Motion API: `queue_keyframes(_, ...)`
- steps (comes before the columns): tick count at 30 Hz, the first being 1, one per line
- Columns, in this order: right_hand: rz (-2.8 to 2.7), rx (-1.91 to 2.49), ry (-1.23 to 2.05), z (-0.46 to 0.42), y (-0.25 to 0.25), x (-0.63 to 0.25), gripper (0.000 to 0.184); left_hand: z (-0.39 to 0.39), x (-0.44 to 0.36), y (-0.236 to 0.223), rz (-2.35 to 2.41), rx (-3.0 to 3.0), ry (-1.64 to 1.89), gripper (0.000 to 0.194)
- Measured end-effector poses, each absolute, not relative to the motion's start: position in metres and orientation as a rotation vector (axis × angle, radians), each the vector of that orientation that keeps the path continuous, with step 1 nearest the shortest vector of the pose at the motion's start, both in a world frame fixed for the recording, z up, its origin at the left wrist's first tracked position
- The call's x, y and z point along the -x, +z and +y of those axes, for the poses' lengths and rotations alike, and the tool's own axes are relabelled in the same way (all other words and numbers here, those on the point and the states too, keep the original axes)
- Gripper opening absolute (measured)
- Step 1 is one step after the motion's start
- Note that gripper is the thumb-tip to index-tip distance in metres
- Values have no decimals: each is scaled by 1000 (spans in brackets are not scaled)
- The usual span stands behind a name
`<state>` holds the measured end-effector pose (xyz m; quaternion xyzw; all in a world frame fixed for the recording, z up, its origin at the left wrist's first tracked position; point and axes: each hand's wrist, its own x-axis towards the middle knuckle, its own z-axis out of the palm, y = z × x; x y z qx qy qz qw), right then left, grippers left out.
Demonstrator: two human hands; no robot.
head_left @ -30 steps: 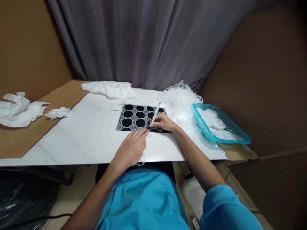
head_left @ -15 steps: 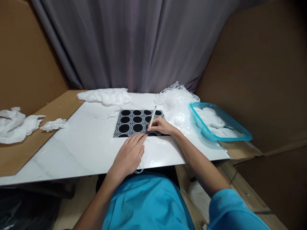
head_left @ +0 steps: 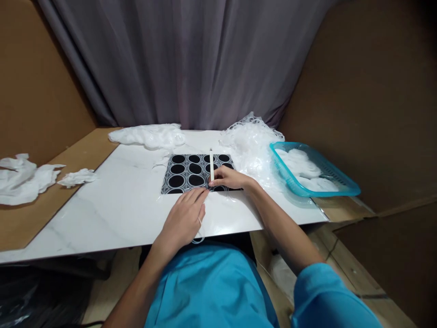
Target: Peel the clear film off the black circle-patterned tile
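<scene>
My right hand (head_left: 227,177) pinches a slim white pen-shaped tool (head_left: 211,165), which stands nearly upright over a patterned mat (head_left: 186,177) of black circles on grey. Its lower tip is hidden by my fingers. Close beside it at the mat's front edge, my left hand (head_left: 184,214) has its fingers together, fingertips almost meeting those of my right. From under the left palm hangs a loop of thin white cord (head_left: 200,236). Whatever lies between the fingertips is too small to make out.
To the right, a blue plastic basket (head_left: 321,193) holds white bundles. A heap of white stringy material (head_left: 252,141) sits behind the mat, with a white pile (head_left: 150,135) at the back left. Crumpled white pieces (head_left: 29,180) lie on the left cardboard strip. Cardboard walls flank the table.
The white tool has swung from leaning right to nearly upright. My hands stay in almost the same place at the mat's front edge.
</scene>
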<state>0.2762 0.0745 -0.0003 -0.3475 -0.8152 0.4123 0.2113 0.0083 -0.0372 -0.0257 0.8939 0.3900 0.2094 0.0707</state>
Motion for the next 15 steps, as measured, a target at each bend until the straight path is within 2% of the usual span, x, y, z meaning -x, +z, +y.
queue_keyframes(15, -2278, 805, 1335, 72, 11, -283, 37, -36, -8, -27, 1128, -2700, 682, 56)
